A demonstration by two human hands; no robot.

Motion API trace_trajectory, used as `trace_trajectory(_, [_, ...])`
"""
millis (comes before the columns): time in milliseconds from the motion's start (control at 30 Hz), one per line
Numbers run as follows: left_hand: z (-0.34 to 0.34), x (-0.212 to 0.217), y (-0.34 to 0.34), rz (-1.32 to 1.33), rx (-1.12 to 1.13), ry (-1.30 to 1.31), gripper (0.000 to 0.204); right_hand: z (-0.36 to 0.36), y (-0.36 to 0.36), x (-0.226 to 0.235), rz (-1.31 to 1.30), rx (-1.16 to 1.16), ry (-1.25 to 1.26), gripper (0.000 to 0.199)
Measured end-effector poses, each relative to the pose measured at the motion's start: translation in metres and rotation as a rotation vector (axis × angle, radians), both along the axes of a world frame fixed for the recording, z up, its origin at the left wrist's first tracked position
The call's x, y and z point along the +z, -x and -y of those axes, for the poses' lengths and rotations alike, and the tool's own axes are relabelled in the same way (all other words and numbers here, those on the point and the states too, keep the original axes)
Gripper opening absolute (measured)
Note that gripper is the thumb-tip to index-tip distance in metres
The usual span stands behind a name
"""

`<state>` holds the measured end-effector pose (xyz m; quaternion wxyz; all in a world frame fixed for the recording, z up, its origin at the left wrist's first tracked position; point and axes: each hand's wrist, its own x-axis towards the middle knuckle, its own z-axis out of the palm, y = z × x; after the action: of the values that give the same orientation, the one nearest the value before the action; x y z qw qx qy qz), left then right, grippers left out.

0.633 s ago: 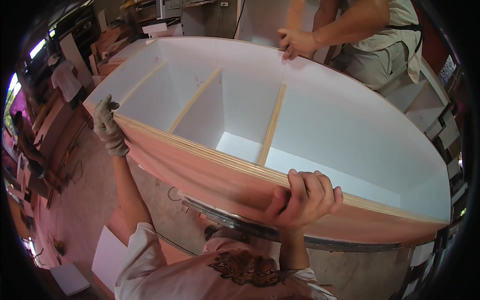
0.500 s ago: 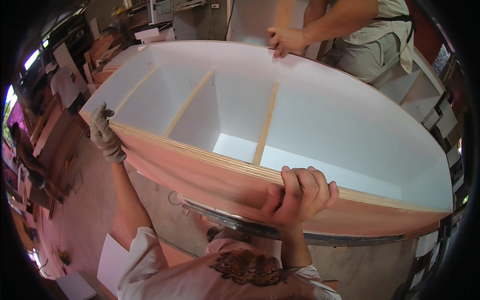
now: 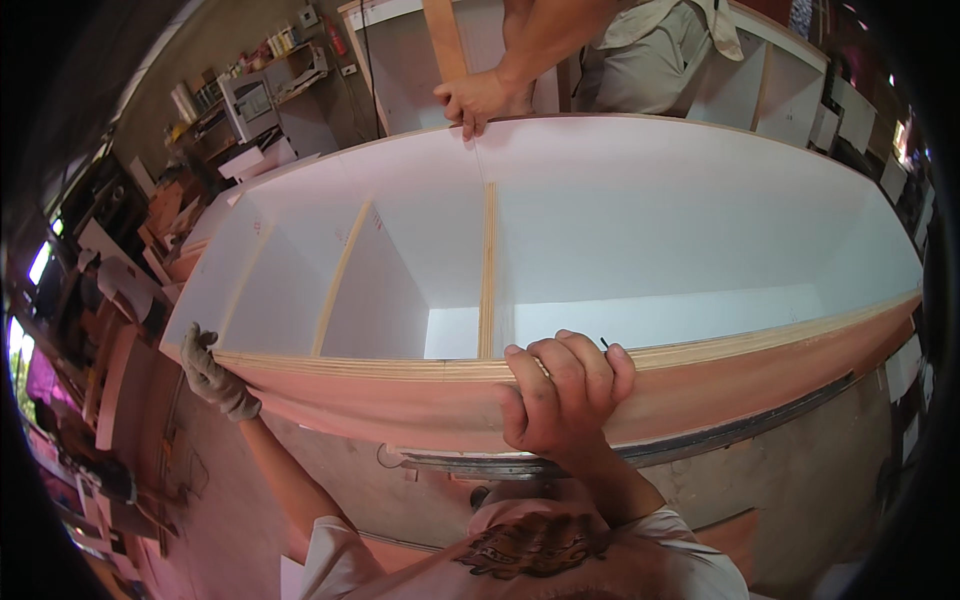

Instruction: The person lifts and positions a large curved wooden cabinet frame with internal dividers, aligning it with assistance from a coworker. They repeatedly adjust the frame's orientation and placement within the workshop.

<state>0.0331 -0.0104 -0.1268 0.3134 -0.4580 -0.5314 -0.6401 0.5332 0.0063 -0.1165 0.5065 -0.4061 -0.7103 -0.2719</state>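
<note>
since the earlier frame, the co-worker's hand (image 3: pixel 478 98) on the far edge has slid toward the middle of the view, and the cabinet (image 3: pixel 640 220) now sits more squarely before me, its long axis running left to right. my right hand (image 3: pixel 562 392) is clamped over the near front edge, fingers (image 3: pixel 560 362) curled onto the plywood rim and thumb pressing the outer face. my left hand (image 3: pixel 214 372), in a grey work glove, grips the same edge at the left end corner, closed around it. the cabinet lies directly ahead of both grips, open side up and tilted toward me; its bulk extends well to the right of my right hand, so that hand is nearer the middle of the load and the left hand holds one extreme. inside, smooth white panels are split by two upright dividers (image 3: pixel 487 270) with bare layered plywood edges. the outer skin is a matt pinkish-brown board. below the near edge runs a dark metal rail (image 3: pixel 640 450) on a grey workbench (image 3: pixel 760 490).
</note>
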Motion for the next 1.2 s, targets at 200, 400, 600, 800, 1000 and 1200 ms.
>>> trace_trajectory(200, [0.002, -0.002, 0.004, 0.036, -0.046, 0.007, 0.037, 0.0, 0.0, 0.0, -0.02, 0.018, -0.009, 0.027])
trace_trajectory(400, [-0.001, 0.0, -0.004, 0.002, -0.051, -0.013, 0.037, 0.0, 0.002, 0.0, -0.023, 0.014, -0.002, 0.027])
trace_trajectory(600, [0.001, -0.004, 0.003, 0.019, -0.058, -0.028, 0.037, 0.0, 0.002, 0.0, -0.006, -0.006, 0.008, 0.028])
trace_trajectory(800, [-0.001, -0.001, 0.003, -0.09, -0.005, -0.019, 0.036, -0.002, 0.007, -0.003, -0.033, -0.031, -0.029, 0.032])
trace_trajectory(1000, [0.0, 0.006, -0.009, -0.085, -0.01, -0.044, 0.034, -0.003, 0.007, -0.004, -0.022, 0.001, -0.055, 0.028])
trace_trajectory(1200, [0.0, 0.009, -0.015, -0.066, 0.025, -0.055, 0.033, -0.004, 0.008, -0.002, -0.005, 0.0, -0.061, 0.026])
